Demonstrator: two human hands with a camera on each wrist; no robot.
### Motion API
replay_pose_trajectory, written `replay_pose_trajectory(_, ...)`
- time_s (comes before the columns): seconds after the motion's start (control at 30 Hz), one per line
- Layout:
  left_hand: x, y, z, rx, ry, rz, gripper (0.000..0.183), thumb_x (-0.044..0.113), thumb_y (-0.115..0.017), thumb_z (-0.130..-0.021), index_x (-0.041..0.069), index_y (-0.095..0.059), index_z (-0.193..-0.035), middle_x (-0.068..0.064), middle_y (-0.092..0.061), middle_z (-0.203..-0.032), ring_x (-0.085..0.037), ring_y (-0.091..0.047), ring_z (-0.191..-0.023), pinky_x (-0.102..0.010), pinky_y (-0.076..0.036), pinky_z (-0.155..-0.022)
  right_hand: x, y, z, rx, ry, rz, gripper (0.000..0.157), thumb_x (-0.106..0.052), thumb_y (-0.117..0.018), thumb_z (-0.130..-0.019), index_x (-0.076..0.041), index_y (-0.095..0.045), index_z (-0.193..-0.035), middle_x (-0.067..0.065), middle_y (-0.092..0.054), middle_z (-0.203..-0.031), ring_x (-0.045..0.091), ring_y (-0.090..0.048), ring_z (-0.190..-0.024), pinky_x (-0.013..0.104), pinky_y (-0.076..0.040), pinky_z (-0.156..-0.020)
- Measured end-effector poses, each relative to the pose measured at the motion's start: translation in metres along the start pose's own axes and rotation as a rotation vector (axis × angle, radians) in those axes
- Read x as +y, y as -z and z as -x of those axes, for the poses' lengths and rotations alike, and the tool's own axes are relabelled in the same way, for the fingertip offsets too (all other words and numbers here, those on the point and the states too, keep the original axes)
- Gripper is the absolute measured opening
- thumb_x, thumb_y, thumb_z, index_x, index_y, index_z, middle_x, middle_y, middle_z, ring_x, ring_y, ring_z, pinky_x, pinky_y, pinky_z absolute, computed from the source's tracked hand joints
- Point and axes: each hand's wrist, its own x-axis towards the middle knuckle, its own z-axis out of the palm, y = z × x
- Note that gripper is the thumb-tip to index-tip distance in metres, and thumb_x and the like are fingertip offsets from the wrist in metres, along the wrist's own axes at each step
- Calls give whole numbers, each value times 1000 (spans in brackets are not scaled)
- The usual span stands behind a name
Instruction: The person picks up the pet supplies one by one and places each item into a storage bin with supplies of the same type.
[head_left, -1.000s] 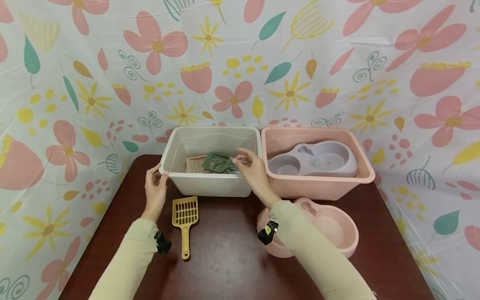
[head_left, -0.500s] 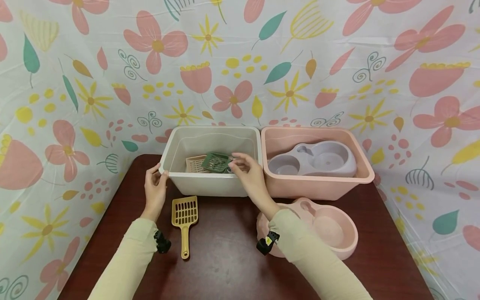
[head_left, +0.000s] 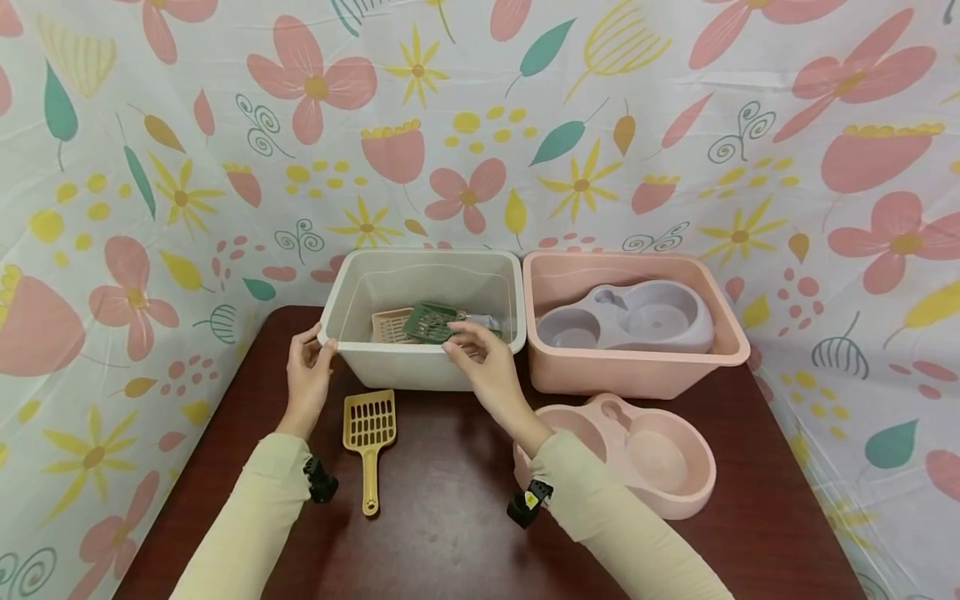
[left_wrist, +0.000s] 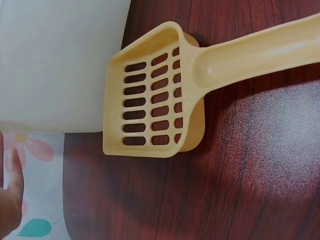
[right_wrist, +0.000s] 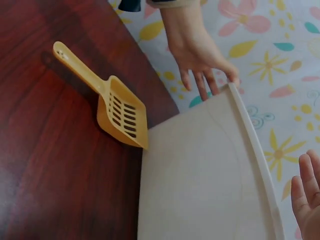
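Note:
My left hand [head_left: 307,375] holds the front left corner of a white litter box [head_left: 405,360], thumb at the rim and fingers along the outside. In the right wrist view those fingers [right_wrist: 200,82] stand at the box's corner. My right hand [head_left: 483,367] hovers at the front rim, its fingers loosely bent with nothing between them. Inside the box lie a green litter scoop [head_left: 431,321], a beige litter scoop [head_left: 392,325] and a pale grey-blue item [head_left: 483,320], partly hidden by the right hand. A yellow litter scoop [head_left: 370,425] rests on the table before the box.
A pink litter box [head_left: 637,372] stands close on the right with a grey double pet bowl [head_left: 660,312] in it. In front is a pink double pet bowl [head_left: 667,458], partly under my right forearm. A flowered cloth [head_left: 465,125] hangs behind the dark red table [head_left: 435,483].
My right hand has drawn back leftward and toward me from inside the white litter box, uncovering the grey-blue item. My left hand stays at the corner.

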Motion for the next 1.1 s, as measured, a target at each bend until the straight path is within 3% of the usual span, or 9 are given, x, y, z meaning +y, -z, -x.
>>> replay_pose_trajectory(0.1, 1, 0, 2, -5, 4, -5, 46, 14, -51, -104, 2, -38, -147, -15, -51, -127, -16, -56, -103, -24, -44, -77, 15, -4, 2, -4, -8, 0, 31, -10, -69, -94, -4, -65, -124, 12, -69, -101, 24, -66, -89, 30, -50, -80)
replay_pose_trajectory(0.23, 5, 0, 5, -16, 18, -14, 47, 14, -49, -105, 2, -36, -148, -18, -50, -132, -33, -51, -114, -28, -45, -80, 20, -10, 9, -23, -8, 3, 29, -13, -70, -94, -7, -67, -123, 10, -69, -100, 21, -64, -90, 29, -49, -81)
replay_pose_trajectory(0.33, 2, 1, 3, -16, 27, -22, 48, 16, -50, -105, 4, -36, -149, -18, -50, -134, -20, -55, -108, -31, -46, -82, 10, -13, 16, -46, -18, -4, 29, -10, -69, -94, -2, -67, -122, 14, -69, -101, 26, -64, -91, 35, -49, -82)
replay_pose_trajectory(0.4, 3, 1, 1, -15, 37, -26, 48, 15, -50, -105, 4, -37, -149, -19, -50, -136, -21, -55, -109, -27, -47, -80, 0, -14, 22, -62, -22, -8, 29, -7, -68, -94, 3, -65, -122, 17, -68, -101, 31, -64, -92, 38, -49, -83)
replay_pose_trajectory(0.53, -14, 5, -9, -10, 44, -24, 48, 22, -52, -104, 10, -39, -149, -15, -52, -134, -19, -56, -108, -22, -47, -77, -13, -16, 31, -106, -36, -14, 29, -3, -66, -95, 8, -63, -121, 21, -68, -101, 36, -64, -91, 39, -50, -83)
replay_pose_trajectory(0.67, -25, 6, -13, -9, 39, -41, 49, 28, -53, -104, 15, -39, -149, -10, -52, -132, -9, -55, -104, -30, -46, -83, 4, -23, 33, -128, -50, -30, 28, -2, -67, -94, 6, -64, -120, 22, -68, -101, 37, -65, -91, 36, -51, -81)
replay_pose_trajectory(0.83, -26, 7, -14, -13, 34, -48, 50, 30, -53, -104, 19, -38, -150, -10, -51, -134, -7, -55, -105, -39, -45, -90, 38, -34, 33, -121, -82, -49, 28, -6, -68, -94, 1, -66, -121, 18, -69, -103, 34, -66, -90, 32, -52, -79)
replay_pose_trajectory(0.97, -19, 8, -11, -42, 51, -51, 50, 27, -52, -104, 18, -37, -151, -11, -50, -135, -18, -56, -114, -34, -46, -89, 48, -39, 37, -115, -126, -47, 26, -10, -70, -93, -4, -69, -118, 13, -70, -101, 25, -67, -85, 26, -52, -73)
replay_pose_trajectory(1.1, 0, 10, -4, -87, 76, -54, 51, 23, -51, -105, 13, -34, -152, -16, -48, -137, -29, -53, -120, -25, -47, -85, 55, -44, 41, -116, -169, -25, 23, -13, -71, -93, -7, -71, -115, 8, -71, -97, 17, -66, -81, 24, -51, -69)
